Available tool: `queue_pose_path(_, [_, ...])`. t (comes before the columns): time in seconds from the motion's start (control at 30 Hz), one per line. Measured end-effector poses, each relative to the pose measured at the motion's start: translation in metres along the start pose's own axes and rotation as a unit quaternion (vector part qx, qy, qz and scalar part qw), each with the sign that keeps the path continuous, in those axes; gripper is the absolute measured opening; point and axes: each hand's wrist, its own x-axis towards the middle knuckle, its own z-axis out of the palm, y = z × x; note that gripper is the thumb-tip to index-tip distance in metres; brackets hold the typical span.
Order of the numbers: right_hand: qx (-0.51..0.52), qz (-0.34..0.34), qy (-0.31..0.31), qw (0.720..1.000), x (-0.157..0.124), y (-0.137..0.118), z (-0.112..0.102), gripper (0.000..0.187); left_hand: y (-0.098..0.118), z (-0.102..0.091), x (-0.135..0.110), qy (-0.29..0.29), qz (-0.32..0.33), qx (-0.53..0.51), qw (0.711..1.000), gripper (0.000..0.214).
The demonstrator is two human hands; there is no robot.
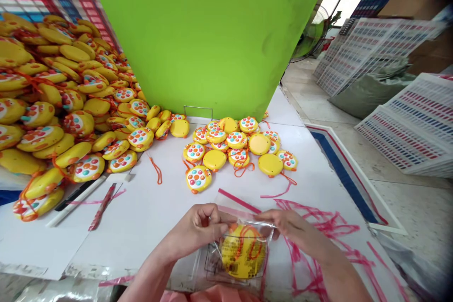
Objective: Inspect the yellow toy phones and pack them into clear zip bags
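A clear printed plastic bag (pixel 208 269) lies at the table's near edge with a round yellow toy (pixel 244 257) inside it, an orange cord loop resting on the toy. My left hand (pixel 207 226) pinches the bag's upper left edge, fingers curled. At the upper right corner, my right hand (pixel 283 224) grips the same bag between thumb and fingers. A pink strip (pixel 239 200) runs along the flap above the bag's mouth. Just beyond my hands sits a loose group of yellow toys (pixel 198 178), some showing white faces with coloured buttons, others their plain yellow backs.
A large heap of the same toys (pixel 71 99) fills the left side. Behind stands a tall green panel (pixel 212 33). Tangled pink strips (pixel 329 226) lie at right. A red cutter-like tool (pixel 102 207) and a white bar (pixel 76 203) lie at left. White crates (pixel 410 127) stand on the floor.
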Motion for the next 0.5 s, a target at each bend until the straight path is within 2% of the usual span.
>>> queue_pose_path(0.07, [-0.035,-0.004,-0.020,0.999,0.004,0.000,0.009,0.049,-0.004,0.002,0.003,-0.014,0.016,-0.013,1.000,0.040])
queue_pose_path(0.17, [-0.086,-0.021,-0.023,0.996,0.003,0.004,0.014,0.050,-0.009,0.003,0.006,-0.054,0.015,-0.027,0.998,0.023])
queue_pose_path(0.2, [-0.090,-0.021,-0.027,0.995,0.001,0.005,0.014,0.049,-0.011,0.002,0.007,-0.068,0.007,-0.025,0.997,0.024])
queue_pose_path(0.3, [-0.088,0.000,-0.038,0.995,-0.009,0.009,0.002,0.045,-0.016,0.001,0.011,-0.071,0.012,0.037,0.997,0.062])
queue_pose_path(0.37, [-0.103,0.021,-0.021,0.994,-0.018,0.011,-0.017,0.045,-0.019,-0.001,0.016,-0.038,0.024,0.161,0.986,0.075])
queue_pose_path(0.43, [-0.129,0.049,0.016,0.990,-0.030,0.015,-0.046,0.046,-0.022,-0.003,0.022,-0.006,0.034,0.334,0.942,0.076])
queue_pose_path(0.5, [-0.146,0.085,0.079,0.982,-0.044,0.020,-0.082,0.047,-0.028,-0.004,0.028,-0.018,0.030,0.491,0.870,0.078])
